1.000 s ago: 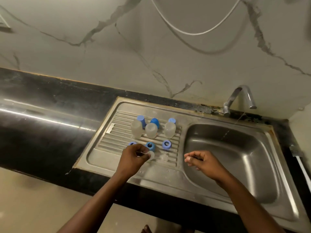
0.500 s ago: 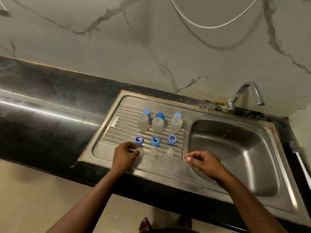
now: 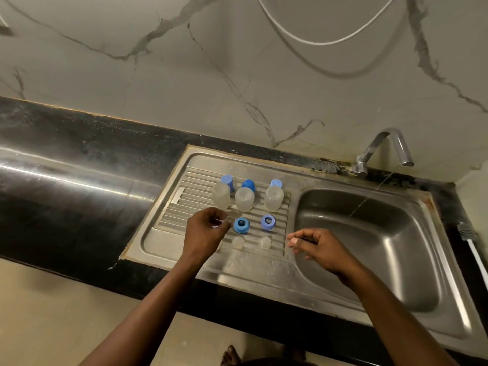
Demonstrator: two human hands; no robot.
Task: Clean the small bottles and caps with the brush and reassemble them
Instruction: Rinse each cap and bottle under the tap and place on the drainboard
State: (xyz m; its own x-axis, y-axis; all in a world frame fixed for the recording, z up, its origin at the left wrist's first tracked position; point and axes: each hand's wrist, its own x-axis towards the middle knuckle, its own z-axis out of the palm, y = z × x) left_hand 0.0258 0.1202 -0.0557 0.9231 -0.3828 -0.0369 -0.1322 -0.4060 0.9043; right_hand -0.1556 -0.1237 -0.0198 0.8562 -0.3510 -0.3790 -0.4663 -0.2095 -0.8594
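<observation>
3 small bottles [image 3: 244, 199] stand upright on the draining board [image 3: 171, 217], looking empty, with 3 blue caps [image 3: 248, 184] just behind and 2 blue rings [image 3: 241, 225] and 2 clear discs [image 3: 238, 242] in front. The left hand [image 3: 208, 229] curls at the ring row's left end, seemingly pinching a lilac piece [image 3: 215, 227]. That's reassembly, I'd judge. Next it needs seating squarely on a bottle neck. The right hand [image 3: 322, 247] is curled, and I cannot tell if it grasps anything. The tap [image 3: 383, 143] trickles into the basin [image 3: 396, 260].

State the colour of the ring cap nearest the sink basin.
The ring cap is pale purplish blue; head view shows it best.
</observation>
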